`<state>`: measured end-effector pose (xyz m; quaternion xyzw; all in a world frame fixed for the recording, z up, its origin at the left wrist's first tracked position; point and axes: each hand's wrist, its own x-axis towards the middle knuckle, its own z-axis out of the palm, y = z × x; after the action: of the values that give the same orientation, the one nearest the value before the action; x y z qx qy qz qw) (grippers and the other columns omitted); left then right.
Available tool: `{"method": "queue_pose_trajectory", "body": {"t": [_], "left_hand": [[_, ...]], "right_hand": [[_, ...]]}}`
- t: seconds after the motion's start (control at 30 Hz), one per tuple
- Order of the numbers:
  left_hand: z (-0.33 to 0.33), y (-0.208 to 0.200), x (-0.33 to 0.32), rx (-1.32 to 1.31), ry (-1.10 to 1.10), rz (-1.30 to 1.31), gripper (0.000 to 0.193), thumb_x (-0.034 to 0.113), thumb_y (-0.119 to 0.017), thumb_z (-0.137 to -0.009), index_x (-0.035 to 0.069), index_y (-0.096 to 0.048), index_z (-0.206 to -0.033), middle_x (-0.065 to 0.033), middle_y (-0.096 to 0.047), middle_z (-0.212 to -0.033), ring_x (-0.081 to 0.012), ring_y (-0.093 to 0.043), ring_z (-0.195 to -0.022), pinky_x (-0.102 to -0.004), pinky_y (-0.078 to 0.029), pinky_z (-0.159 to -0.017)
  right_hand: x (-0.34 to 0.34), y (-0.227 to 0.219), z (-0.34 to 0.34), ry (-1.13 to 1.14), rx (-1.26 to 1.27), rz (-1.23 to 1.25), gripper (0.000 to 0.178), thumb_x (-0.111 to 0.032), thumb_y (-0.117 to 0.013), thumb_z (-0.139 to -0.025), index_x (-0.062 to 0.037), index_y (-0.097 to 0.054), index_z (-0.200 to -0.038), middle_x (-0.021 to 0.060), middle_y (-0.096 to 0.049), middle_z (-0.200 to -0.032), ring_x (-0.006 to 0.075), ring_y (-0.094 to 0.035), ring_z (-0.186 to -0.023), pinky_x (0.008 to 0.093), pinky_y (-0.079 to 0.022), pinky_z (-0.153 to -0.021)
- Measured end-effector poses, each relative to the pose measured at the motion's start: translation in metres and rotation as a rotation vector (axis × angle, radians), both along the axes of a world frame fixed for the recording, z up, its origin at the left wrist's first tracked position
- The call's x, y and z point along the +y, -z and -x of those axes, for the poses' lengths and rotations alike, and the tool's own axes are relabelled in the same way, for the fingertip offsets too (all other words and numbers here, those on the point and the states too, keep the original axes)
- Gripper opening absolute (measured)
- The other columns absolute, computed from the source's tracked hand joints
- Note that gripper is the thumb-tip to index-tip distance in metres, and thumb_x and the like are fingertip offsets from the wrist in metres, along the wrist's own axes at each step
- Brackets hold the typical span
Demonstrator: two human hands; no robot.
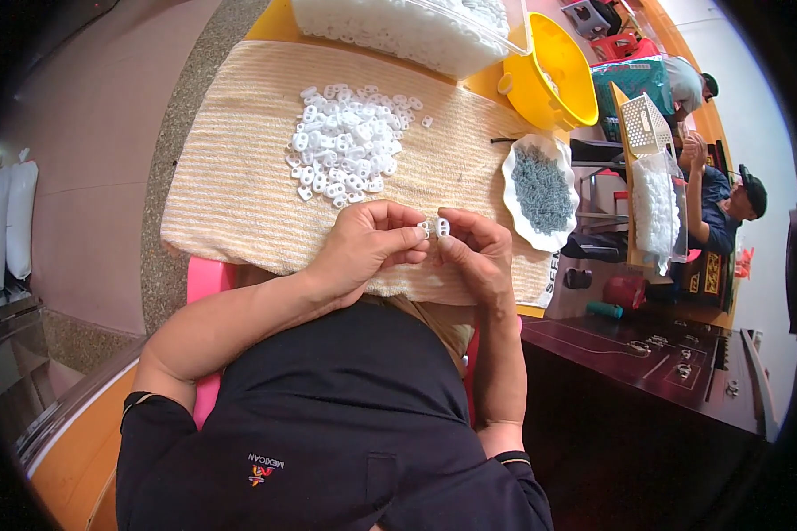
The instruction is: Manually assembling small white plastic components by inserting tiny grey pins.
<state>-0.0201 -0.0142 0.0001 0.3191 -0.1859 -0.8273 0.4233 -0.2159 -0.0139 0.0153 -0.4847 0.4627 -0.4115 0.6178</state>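
Observation:
Over the near edge of a striped towel [239,142], my left hand [374,243] pinches a small pale plastic piece [424,228] between thumb and fingers. Close beside it, my right hand [478,257] grips a white two-holed plastic piece [443,228] with thumb and forefinger. The two pieces almost meet; whether they touch I cannot tell. Beyond my hands lies a loose pile of similar white two-holed pieces [350,142]. To the right, a white scalloped dish [572,190] holds a heap of tiny grey parts [540,188], too small to make out singly.
A clear plastic box [518,35] full of white pieces stands at the far edge, with a yellow basin [584,93] to its right. Two people sit further right; a perforated white basket [645,124] is near them. A dark panel [629,354] fills the lower right.

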Motion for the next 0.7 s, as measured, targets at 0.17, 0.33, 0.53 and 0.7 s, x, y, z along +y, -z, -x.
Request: {"method": "queue_pose_trajectory", "body": {"t": [0.17,0.33,0.53,0.7], "left_hand": [[0.0003,-0.0014,0.0003,-0.005,-0.008,0.008,0.014,0.004,-0.062,-0.089,-0.002,-0.059,-0.102,-0.0089,-0.064,-0.089,-0.0137,-0.064,-0.077,-0.0244,-0.056,-0.072],[0.0006,0.0010,0.0002,-0.005,-0.006,-0.002,0.015,0.003,-0.063,-0.088,-0.001,-0.059,-0.102,-0.0080,-0.064,-0.090,-0.0145,-0.065,-0.080,-0.0265,-0.057,-0.073],[0.0009,-0.0003,0.0002,-0.006,-0.018,-0.006,0.015,0.003,-0.064,-0.088,-0.001,-0.059,-0.102,-0.0077,-0.064,-0.091,-0.0144,-0.065,-0.080,-0.0263,-0.057,-0.073],[0.0006,-0.0013,0.0001,-0.015,-0.017,-0.007,0.015,0.003,-0.064,-0.088,-0.001,-0.059,-0.102,-0.0080,-0.064,-0.089,-0.0143,-0.065,-0.079,-0.0259,-0.057,-0.072]], "right_hand": [[0.0004,0.0016,-0.0001,0.019,-0.002,-0.004,0.034,-0.001,-0.068,-0.084,0.0066,-0.059,-0.115,0.0093,-0.067,-0.091,0.0131,-0.062,-0.073,0.0257,-0.053,-0.065],[0.0003,0.0025,0.0014,0.010,0.008,0.005,0.033,0.000,-0.068,-0.084,0.0066,-0.059,-0.115,0.0094,-0.067,-0.092,0.0130,-0.063,-0.075,0.0256,-0.053,-0.065],[-0.0003,0.0052,0.0034,-0.001,0.031,0.011,0.033,-0.001,-0.068,-0.084,0.0063,-0.059,-0.115,0.0096,-0.067,-0.093,0.0131,-0.064,-0.077,0.0254,-0.053,-0.066],[0.0003,0.0041,0.0025,-0.003,0.035,0.002,0.033,-0.001,-0.068,-0.084,0.0060,-0.059,-0.115,0.0097,-0.068,-0.094,0.0132,-0.064,-0.077,0.0253,-0.053,-0.067]]}}
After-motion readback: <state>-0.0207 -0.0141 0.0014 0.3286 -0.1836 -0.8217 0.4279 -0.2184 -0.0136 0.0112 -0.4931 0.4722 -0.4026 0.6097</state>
